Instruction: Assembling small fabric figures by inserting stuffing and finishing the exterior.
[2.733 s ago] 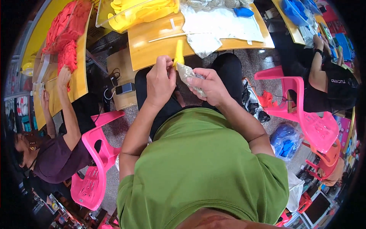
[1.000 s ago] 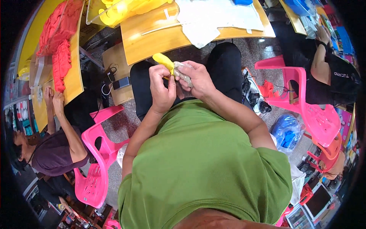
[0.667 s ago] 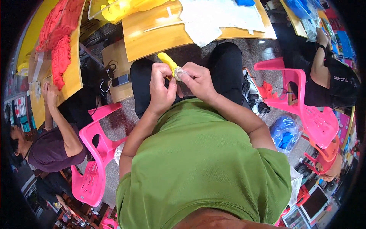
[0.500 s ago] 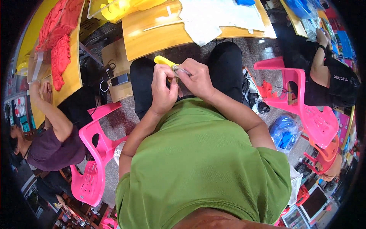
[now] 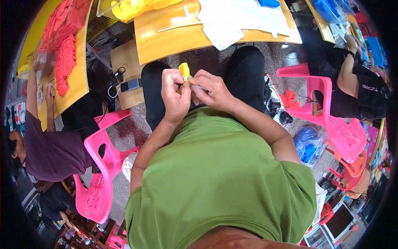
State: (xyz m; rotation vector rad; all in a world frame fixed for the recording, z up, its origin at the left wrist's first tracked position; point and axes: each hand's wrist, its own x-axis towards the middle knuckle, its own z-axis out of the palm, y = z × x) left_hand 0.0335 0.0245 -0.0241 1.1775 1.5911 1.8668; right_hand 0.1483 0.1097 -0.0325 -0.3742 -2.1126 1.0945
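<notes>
A small, limp yellow piece [image 5: 184, 71], perhaps a flat balloon, stands up from between my hands, over my lap. My left hand [image 5: 174, 93] is closed, with thumb and forefinger pinching the yellow piece near its lower end. Close against it, my right hand [image 5: 213, 91] is also closed and holds a thin greyish piece [image 5: 200, 87], partly hidden by the fingers. The fingertips of both hands meet at the bottom of the yellow piece, so how the two pieces join is covered.
Ahead is a wooden table [image 5: 170, 43] with a white sheet [image 5: 224, 31], a thin white stick [image 5: 180, 26] and yellow pieces [image 5: 128, 9]. Red pieces [image 5: 65, 64] are heaped at left, beside a co-worker. Pink chairs [image 5: 108, 155] flank me. A bag of blue pieces [image 5: 309, 145] is at right.
The yellow piece has swung from leaning left to nearly upright and shifted slightly right. My right hand has dropped a little. The left co-worker's arm has reached farther forward.
</notes>
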